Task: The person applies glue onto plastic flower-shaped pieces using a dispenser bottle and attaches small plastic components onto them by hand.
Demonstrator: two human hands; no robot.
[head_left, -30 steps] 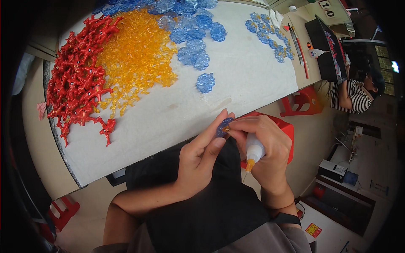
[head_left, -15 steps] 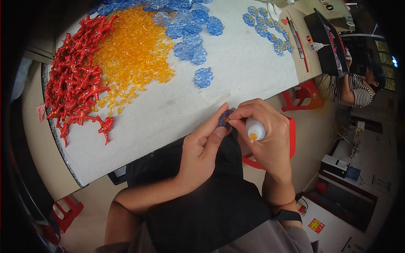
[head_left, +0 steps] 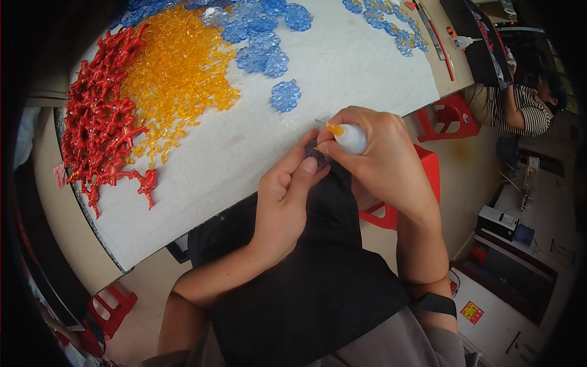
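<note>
My left hand (head_left: 282, 194) pinches a small, dark-looking blue translucent flower-shaped piece (head_left: 317, 155) between thumb and fingers, just off the table's near edge. My right hand (head_left: 388, 160) is wrapped round a white glue bottle (head_left: 353, 140) with an orange cap and a thin needle tip. The needle points up and left, away from the piece. My right thumb and fingertips touch the top of the piece; whether they pinch a small part there is hard to make out. A lone blue flower-shaped piece (head_left: 285, 96) lies on the table beyond my hands.
On the white-covered table (head_left: 202, 211) lie heaps of red branching figures (head_left: 101, 122), amber plastic bits (head_left: 177, 67) and blue flower pieces (head_left: 263, 54). Blue pieces with amber centres (head_left: 391, 27) lie far right. Red stools (head_left: 449, 119) stand near a seated co-worker in a striped shirt (head_left: 526, 110).
My right hand has turned the bottle so its tip swings from facing me to up and left. Both hands shifted slightly up and left in view. The table contents moved left in the picture.
</note>
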